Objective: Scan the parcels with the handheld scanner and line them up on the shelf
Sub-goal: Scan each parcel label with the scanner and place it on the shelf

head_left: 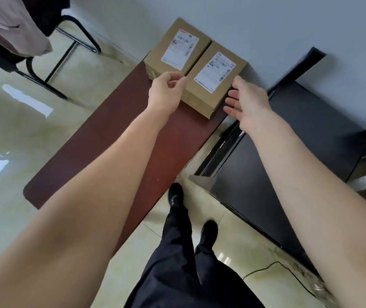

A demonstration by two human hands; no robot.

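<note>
Here, the nearer parcel (214, 82) is flanked on the shelf (102, 152) by empty hands, left hand (166, 91) loosely curled, right hand (247, 102) spread; squaring beside the farther parcel (176, 51) is judged next.

We see a long, dark reddish-brown shelf board (102, 150) with rounded corners, running from the lower left up to the pale wall. At its far end, against the wall, two brown cardboard parcel boxes sit side by side, touching along one edge. The left cardboard box (176, 50) and the right cardboard box (216, 76) each lie flat with a white printed shipping label facing up. The right box reaches the board's right edge.
</note>
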